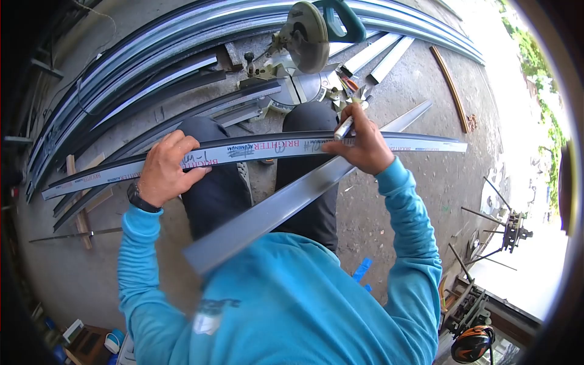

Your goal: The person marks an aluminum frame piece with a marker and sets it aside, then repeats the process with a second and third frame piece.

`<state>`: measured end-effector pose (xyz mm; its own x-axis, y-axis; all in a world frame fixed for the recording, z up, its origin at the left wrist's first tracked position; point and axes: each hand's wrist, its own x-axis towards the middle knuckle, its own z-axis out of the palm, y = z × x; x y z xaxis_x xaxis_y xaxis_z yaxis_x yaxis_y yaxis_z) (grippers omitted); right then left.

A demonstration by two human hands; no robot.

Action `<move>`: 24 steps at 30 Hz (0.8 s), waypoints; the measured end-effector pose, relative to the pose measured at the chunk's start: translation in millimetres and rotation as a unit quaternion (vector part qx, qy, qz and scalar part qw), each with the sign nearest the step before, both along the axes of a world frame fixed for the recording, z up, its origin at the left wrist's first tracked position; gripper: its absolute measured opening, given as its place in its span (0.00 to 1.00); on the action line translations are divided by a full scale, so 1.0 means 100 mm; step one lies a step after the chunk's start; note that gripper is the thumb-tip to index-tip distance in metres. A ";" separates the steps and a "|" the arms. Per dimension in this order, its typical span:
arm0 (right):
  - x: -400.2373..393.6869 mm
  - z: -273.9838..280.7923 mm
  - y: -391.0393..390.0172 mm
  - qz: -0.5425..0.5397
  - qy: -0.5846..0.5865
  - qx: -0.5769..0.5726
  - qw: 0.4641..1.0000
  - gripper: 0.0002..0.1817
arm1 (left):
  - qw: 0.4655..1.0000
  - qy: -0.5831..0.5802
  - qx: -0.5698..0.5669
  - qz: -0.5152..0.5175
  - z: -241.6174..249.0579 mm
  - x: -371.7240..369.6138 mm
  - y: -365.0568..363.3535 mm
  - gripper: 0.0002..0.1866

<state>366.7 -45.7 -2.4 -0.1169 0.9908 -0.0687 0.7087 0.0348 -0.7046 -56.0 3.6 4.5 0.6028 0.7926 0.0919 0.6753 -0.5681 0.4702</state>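
Observation:
A long aluminum profile [261, 149] with printed white film and some handwriting lies across my knees. My left hand [165, 167] is closed round its left part, thumb on the film. My right hand [363, 141] holds a marker [344, 126] between its fingers and also rests on the profile's right part. Under the long profile, a plain silver bar [274, 213] slants from my lap up to the right, past my right hand.
A miter saw [304, 79] stands on the floor beyond my knees. Long metal profiles [182, 36] lie behind it and to the left. A brown bar [449, 88] lies at the right, above metal stands [514, 231]. Blue tape [362, 269] is beside me.

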 end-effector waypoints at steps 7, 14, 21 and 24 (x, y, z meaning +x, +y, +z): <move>0.01 -0.29 -0.19 -0.005 0.130 0.141 0.981 0.29 | 0.997 0.060 -0.045 -0.010 -0.06 0.14 -0.11 0.24; -0.19 0.04 -0.82 -0.107 0.395 0.091 0.908 0.38 | 0.980 -0.121 0.136 -0.087 0.44 0.74 -0.22 0.27; -0.75 0.25 -1.29 0.006 0.579 -0.108 0.808 0.11 | 0.932 -0.069 -0.012 -0.355 0.41 1.15 -0.54 0.21; -0.71 0.21 -1.22 0.204 0.452 0.048 0.867 0.06 | 0.913 -0.128 -0.121 -0.369 0.36 1.02 -0.65 0.20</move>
<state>296.1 -168.0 18.4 -0.4227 0.8503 0.3135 -0.2160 0.2414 -0.9461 45.5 -61.5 40.4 0.9642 0.1945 0.1803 0.0012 -0.6830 0.7304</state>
